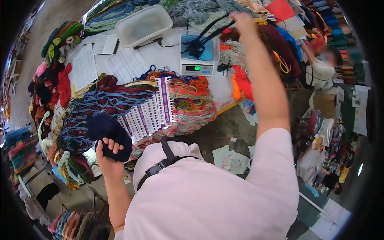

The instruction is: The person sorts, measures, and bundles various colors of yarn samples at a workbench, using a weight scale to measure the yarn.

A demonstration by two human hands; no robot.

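Navy yarn bundle point(109, 130) in my left hand point(107, 154), dark yarn point(211, 32) strung from the digital scale point(196, 68) to my right hand point(243, 23).
Near me, my left fingers curl around the bundle, forearm upright, perhaps to keep it compact above the blue skeins point(86, 106), beside the punched cards point(150, 112). Farther off, the dark yarn's clump sits over the scale's blue platform, probably so the scale bears it; my right arm reaches long, fingers closed on the strands, though blur hides each fingertip.
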